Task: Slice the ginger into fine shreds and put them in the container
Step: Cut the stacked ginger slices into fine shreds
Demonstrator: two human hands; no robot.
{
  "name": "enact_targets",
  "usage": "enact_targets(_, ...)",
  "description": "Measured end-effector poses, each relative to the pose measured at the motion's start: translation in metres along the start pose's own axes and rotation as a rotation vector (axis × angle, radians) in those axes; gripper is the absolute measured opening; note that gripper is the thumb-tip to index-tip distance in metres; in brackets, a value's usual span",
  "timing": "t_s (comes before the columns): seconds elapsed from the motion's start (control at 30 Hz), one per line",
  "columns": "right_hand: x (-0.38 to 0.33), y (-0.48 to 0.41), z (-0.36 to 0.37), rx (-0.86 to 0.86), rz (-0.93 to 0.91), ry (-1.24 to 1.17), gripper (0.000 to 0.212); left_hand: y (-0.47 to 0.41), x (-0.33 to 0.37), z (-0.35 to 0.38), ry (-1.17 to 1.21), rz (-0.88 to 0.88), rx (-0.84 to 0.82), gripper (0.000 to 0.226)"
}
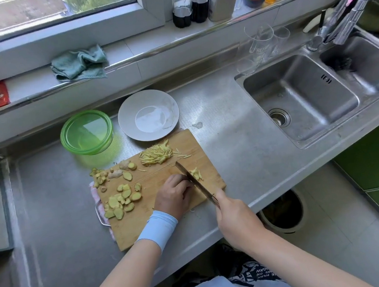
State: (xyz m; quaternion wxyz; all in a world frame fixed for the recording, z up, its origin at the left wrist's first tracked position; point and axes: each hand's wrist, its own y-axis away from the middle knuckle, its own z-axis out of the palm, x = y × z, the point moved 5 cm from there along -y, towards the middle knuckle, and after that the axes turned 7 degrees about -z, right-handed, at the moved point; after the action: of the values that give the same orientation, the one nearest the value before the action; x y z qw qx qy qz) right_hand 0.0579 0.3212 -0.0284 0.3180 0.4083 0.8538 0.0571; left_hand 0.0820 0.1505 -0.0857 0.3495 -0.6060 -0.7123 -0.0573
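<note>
Materials and finishes, kitchen counter

I see a brushed steel counter (226,144), dull with faint scuffs, and a steel sink (301,97) of like sheen; a pale wooden cutting board (163,170), matt, grain showing; a translucent green plastic container (87,132), glossy; a smooth glazed grey plate (148,115); a crumpled teal woven cloth (79,64); clear glass cups (260,40); a dark metal knife blade (194,181); moist, fibrous ginger shreds (156,155); a light-blue fabric wristband (157,229).

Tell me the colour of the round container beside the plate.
Translucent green container, seen clearly in the head view.
</note>
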Motion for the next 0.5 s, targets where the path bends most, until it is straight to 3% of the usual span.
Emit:
enact_targets(0.1, -0.003, -0.012, 0.004, 0.007, 0.010, 0.007, 0.002, 0.001, 0.001, 0.002, 0.002, -0.005, -0.003, 0.011)
enact_targets(0.5, -0.001, -0.011, 0.003, 0.015, -0.003, -0.005, 0.006, 0.001, 0.000, 0.002, 0.004, -0.048, -0.012, 0.007)
